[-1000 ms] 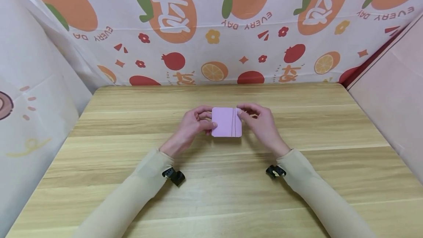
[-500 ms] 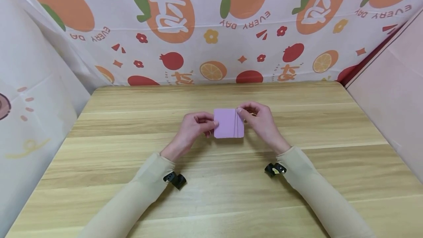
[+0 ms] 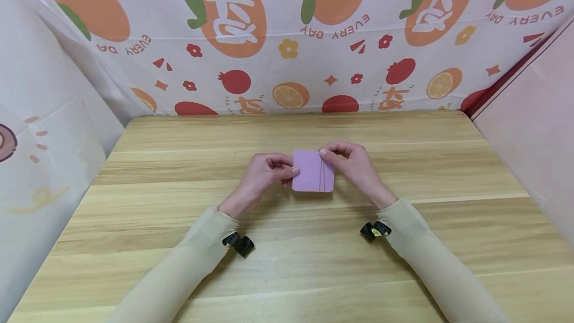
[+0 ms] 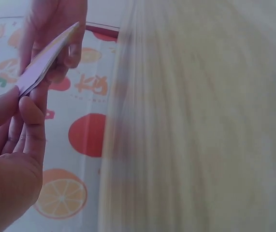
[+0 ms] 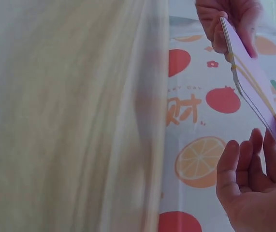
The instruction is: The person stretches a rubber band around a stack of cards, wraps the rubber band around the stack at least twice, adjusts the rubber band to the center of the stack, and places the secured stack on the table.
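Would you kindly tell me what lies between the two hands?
In the head view, a flat lilac square crossed by two thin brownish strands lies between the left hand and right hand.

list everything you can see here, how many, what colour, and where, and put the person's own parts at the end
Wood-grain table: one, light brown, centre
Square card stack: one, purple, held over the table; card count unclear
Elastic band: two strands, yellowish, across the stack's right side; one band or two unclear
Fruit-print cloth: one, white, behind the table
Side cloth: one, white, left
Side panel: one, pale pink, right
Wrist devices: two, black, at the cuffs
Sleeves: two, beige, foreground
Left hand grip: one, bare, stack's left edge
Right hand grip: one, bare, stack's upper right
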{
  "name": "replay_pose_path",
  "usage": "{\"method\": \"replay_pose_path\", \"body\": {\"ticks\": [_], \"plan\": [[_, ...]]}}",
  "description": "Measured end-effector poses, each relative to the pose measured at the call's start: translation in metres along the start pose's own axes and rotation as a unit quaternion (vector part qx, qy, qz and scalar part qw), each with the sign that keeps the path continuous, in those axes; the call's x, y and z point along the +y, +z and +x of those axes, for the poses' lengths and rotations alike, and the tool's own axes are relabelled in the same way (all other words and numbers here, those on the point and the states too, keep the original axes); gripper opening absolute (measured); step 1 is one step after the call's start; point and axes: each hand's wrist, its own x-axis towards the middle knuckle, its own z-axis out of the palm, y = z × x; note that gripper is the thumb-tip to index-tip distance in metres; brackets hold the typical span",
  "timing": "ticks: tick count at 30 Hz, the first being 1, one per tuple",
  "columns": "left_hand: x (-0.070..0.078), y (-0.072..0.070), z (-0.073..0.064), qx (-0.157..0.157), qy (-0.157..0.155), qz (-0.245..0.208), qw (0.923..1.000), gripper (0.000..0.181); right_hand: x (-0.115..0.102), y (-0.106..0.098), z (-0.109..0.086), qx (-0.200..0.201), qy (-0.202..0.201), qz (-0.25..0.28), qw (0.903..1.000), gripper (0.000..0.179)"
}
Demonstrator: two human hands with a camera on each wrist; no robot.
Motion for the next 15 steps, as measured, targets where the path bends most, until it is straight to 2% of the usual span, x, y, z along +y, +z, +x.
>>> {"method": "replay_pose_path", "body": {"ticks": [4, 15], "plan": [[0.0013, 0.0029, 0.0005, -0.01, 0.003, 0.0, 0.9999, 0.014, 0.0, 0.0003, 0.0, -0.01, -0.003, 0.002, 0.9999, 0.029], [-0.0012, 0.0022, 0.0017, -0.008, -0.01, -0.012, 0.9998, 0.013, -0.002, 0.0001, -0.0003, 0.004, 0.005, 0.003, 1.0, 0.03]]}}
